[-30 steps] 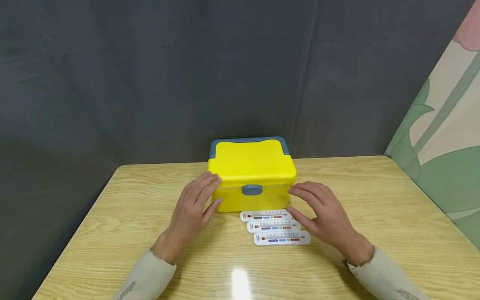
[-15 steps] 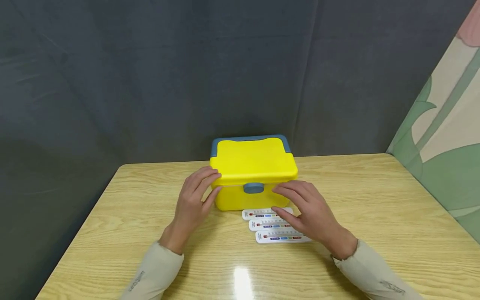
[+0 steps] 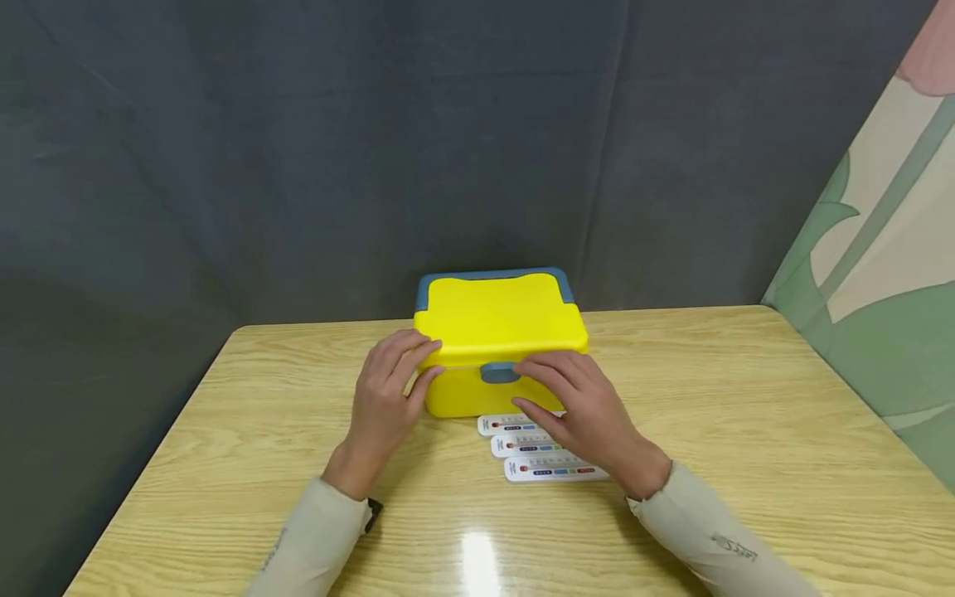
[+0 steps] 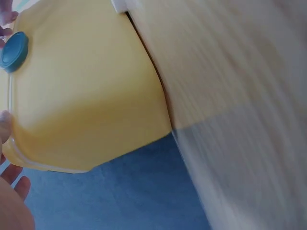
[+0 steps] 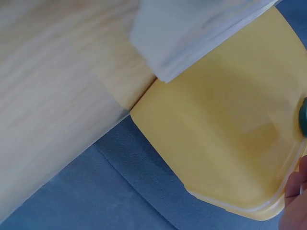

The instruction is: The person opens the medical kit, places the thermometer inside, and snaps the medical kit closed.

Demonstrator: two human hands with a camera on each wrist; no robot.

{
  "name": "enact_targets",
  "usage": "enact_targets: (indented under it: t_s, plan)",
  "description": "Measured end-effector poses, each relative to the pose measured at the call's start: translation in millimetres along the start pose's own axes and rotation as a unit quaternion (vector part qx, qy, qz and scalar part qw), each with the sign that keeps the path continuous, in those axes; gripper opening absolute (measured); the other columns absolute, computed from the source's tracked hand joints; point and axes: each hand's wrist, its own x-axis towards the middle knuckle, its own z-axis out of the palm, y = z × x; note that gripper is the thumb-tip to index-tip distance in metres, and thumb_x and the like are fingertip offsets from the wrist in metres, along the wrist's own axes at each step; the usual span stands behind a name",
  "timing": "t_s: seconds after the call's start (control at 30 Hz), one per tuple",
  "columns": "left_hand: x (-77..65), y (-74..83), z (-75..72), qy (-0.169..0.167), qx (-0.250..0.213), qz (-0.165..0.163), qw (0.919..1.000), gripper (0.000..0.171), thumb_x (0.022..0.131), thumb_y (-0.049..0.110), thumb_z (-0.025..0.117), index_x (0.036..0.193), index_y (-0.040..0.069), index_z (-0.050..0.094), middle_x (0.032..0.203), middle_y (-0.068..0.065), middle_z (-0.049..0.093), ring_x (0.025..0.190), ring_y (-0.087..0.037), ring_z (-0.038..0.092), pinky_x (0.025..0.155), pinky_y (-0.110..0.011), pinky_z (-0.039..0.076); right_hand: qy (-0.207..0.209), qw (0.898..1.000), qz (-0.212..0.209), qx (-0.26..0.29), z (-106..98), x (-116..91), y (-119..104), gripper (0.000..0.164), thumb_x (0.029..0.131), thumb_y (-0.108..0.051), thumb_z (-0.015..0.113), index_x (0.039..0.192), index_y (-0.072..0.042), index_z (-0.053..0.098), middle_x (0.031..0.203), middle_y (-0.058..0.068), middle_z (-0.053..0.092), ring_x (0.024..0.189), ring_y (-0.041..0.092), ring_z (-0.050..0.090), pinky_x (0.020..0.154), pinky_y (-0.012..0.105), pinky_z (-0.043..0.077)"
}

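Observation:
A yellow box (image 3: 500, 319) with a blue carry handle (image 3: 492, 274) folded at the back of its lid stands upright, lid down. The blue round-ended latch (image 3: 498, 373) sits at the middle of its front seam. My left hand (image 3: 384, 394) rests its fingertips on the lid's front left corner, thumb at the seam. With loosely bent fingers, my right hand (image 3: 585, 410) reaches across the front, fingertips right at the latch's right end. Three white thermometers (image 3: 548, 470) lie stacked in a staggered row before the box, partly hidden by that hand. The right wrist view shows the latch (image 5: 303, 117) at its edge.
The box stands toward the back of a wooden table (image 3: 224, 464). A dark curtain (image 3: 373, 166) hangs behind it, and a wall with a painted flower pattern (image 3: 895, 249) borders the right side.
My right hand has moved left from the box's right front corner to the latch, covering more of the thermometers. The left hand stays at the left corner.

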Motion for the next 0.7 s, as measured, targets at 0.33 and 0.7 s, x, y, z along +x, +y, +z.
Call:
enact_targets:
  t_s: [0.33, 0.7]
  plan:
    - [-1.4, 2.4, 2.1, 0.005, -0.031, -0.019, 0.9993, 0.037, 0.078, 0.007, 0.083, 0.112, 0.003, 0.071, 0.114, -0.012, 0.065, 0.114, -0.029, 0.058, 0.114, -0.022, 0.043, 0.005, 1.0, -0.004, -0.031, 9, 4, -1, 0.039, 0.097, -0.038, 0.065, 0.125, -0.012, 0.067, 0.117, 0.004, 0.068, 0.108, 0.023, 0.058, 0.095, 0.034, 0.05]
    - [1.8, 2.9, 2.3, 0.017, -0.033, -0.022, 0.9991, 0.035, 0.077, 0.007, 0.083, 0.11, 0.003, 0.072, 0.111, -0.013, 0.066, 0.112, -0.029, 0.06, 0.11, -0.026, 0.047, -0.009, 0.997, 0.017, -0.078, 12, 10, -5, 0.051, 0.072, -0.015, 0.09, 0.119, -0.014, 0.069, 0.112, 0.004, 0.067, 0.102, 0.023, 0.057, 0.088, 0.034, 0.053]
